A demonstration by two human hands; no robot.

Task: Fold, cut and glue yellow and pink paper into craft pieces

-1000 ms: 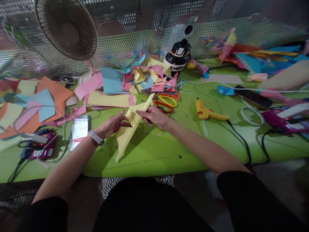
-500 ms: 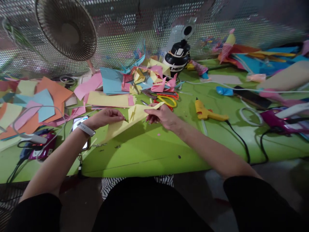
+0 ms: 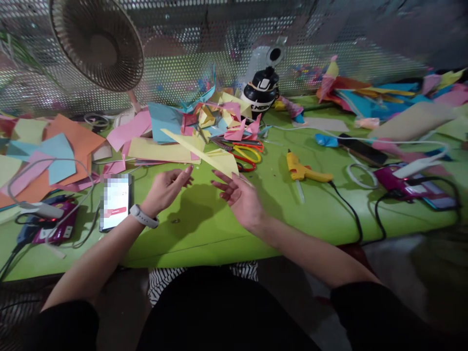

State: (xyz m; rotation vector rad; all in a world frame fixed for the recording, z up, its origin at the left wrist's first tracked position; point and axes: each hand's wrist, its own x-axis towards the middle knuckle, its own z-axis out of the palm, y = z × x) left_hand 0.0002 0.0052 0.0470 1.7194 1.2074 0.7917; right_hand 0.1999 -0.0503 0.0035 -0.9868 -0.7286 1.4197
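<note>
There's the yellow paper (image 3: 210,154), left of the glue gun (image 3: 309,171)! Right hand (image 3: 244,201) at the paper's edge, fingers spread, can't tell if gripping; left hand (image 3: 166,189) farther left, fingers loose, empty

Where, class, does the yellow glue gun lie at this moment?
In the head view, the yellow glue gun lies right of centre on the green table, to the right of both the scissors and the right hand.

Folded yellow paper (image 3: 209,156) slants, narrowing toward the left.
</note>
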